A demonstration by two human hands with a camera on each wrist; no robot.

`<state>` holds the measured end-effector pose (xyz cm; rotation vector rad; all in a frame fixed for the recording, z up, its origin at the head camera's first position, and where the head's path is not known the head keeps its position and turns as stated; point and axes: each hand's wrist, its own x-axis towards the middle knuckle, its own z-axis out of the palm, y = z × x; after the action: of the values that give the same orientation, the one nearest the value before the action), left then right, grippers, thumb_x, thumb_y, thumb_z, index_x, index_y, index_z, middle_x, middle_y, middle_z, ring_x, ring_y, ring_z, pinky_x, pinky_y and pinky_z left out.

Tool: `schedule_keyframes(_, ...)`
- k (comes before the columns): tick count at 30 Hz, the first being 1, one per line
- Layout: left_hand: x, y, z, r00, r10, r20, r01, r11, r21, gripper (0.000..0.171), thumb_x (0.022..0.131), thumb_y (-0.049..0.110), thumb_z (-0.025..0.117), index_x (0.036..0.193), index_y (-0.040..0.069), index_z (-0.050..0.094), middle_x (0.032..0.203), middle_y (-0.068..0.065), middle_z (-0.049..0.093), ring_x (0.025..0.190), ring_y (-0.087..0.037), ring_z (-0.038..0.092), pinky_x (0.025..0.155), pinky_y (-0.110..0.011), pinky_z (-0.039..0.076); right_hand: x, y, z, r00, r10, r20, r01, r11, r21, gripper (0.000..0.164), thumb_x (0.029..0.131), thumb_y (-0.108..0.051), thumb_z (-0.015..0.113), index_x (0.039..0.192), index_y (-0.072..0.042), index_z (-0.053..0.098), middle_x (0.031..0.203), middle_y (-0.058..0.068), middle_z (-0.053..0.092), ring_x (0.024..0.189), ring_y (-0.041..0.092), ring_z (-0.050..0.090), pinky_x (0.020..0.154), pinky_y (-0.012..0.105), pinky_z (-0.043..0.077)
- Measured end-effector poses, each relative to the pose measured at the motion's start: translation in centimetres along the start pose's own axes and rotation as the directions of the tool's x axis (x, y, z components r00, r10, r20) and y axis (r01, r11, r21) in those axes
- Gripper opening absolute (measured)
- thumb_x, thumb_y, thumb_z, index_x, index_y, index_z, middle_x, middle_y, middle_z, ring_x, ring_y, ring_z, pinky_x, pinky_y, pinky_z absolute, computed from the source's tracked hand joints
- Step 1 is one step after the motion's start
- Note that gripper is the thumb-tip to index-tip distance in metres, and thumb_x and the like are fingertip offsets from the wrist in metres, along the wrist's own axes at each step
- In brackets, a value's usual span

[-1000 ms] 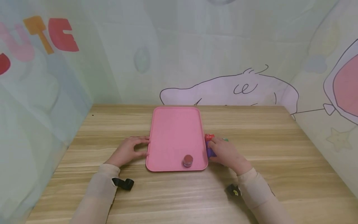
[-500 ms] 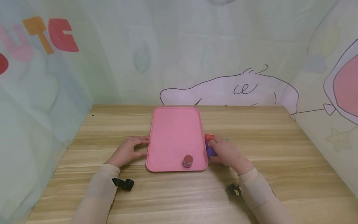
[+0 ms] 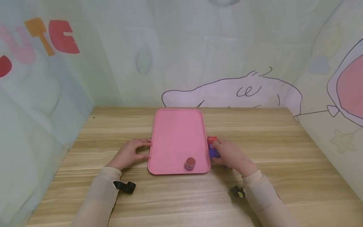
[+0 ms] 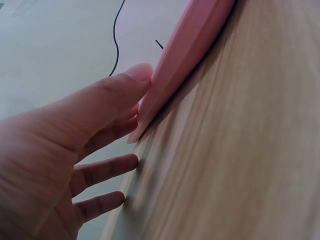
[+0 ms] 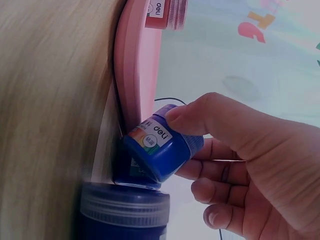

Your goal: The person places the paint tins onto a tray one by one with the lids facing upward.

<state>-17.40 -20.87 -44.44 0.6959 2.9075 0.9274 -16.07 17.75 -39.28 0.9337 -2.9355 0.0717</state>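
Observation:
My right hand pinches a small blue paint jar by its lid, between thumb and fingers, just right of the pink tray. In the right wrist view that jar is tilted, its printed label showing. Behind it a second dark blue jar is partly hidden, and a larger-looking dark blue jar stands in the foreground. My left hand is at the tray's left edge, fingers fairly straight, with the thumb tip against the rim in the left wrist view.
A paint jar with a brownish-red lid stands on the tray near its front right corner. A red item lies beside the tray's right rim, just beyond the right hand. A patterned cloth wall borders the wooden table.
The blue jar at my right fingers has shifted slightly and shows more clearly. A green patch beyond the right hand has gone out of sight. My left hand and the tray stay put.

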Motion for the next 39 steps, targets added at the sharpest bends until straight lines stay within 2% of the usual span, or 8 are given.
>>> schedule_keyframes(14, -0.11, -0.05, 0.13, 1.000, -0.004, 0.000, 0.004, 1.000, -0.005, 0.049, 0.081, 0.031, 0.076, 0.124, 0.011, 0.065, 0.136, -0.008, 0.059, 0.127, -0.035, 0.052, 0.108, -0.054, 0.040, -0.05, 0.12, 0.24, 0.998, -0.008, -0.063, 0.010, 0.999, 0.037, 0.032, 0.073, -0.029, 0.080, 0.091, -0.009, 0.061, 0.082, 0.000, 0.060, 0.074, 0.013, 0.058, 0.066, 0.030, 0.056)
schedule_keyframes(24, -0.18, -0.11, 0.16, 1.000, -0.004, -0.006, 0.004, 1.000, -0.002, 0.049, 0.081, 0.033, 0.076, 0.124, 0.012, 0.065, 0.136, -0.008, 0.059, 0.127, -0.035, 0.052, 0.108, -0.054, 0.040, -0.03, 0.01, 0.20, 0.997, -0.012, -0.073, 0.018, 0.996, 0.093, 0.031, 0.075, -0.028, 0.078, 0.094, -0.010, 0.061, 0.080, -0.003, 0.057, 0.064, 0.006, 0.048, 0.056, 0.019, 0.047)
schedule_keyframes(33, -0.03, -0.13, 0.07, 1.000, -0.004, 0.003, 0.004, 1.000, -0.007, 0.049, 0.081, 0.031, 0.077, 0.124, 0.011, 0.065, 0.135, -0.007, 0.060, 0.127, -0.033, 0.052, 0.109, -0.052, 0.040, 0.14, -0.38, 0.38, 0.994, -0.004, -0.112, 0.020, 0.989, 0.143, 0.036, 0.074, -0.026, 0.081, 0.099, -0.010, 0.060, 0.085, -0.002, 0.061, 0.071, 0.008, 0.054, 0.063, 0.024, 0.052)
schedule_keyframes(39, 0.03, -0.21, 0.01, 1.000, -0.008, 0.007, 0.008, 1.000, -0.009, 0.050, 0.081, 0.034, 0.076, 0.125, 0.012, 0.065, 0.136, -0.006, 0.059, 0.128, -0.033, 0.051, 0.109, -0.052, 0.040, 0.33, -0.63, 0.65, 0.997, 0.033, -0.070, -0.019, 0.983, 0.180, 0.038, 0.077, -0.029, 0.079, 0.104, -0.009, 0.061, 0.095, 0.001, 0.064, 0.084, 0.014, 0.061, 0.075, 0.031, 0.057)
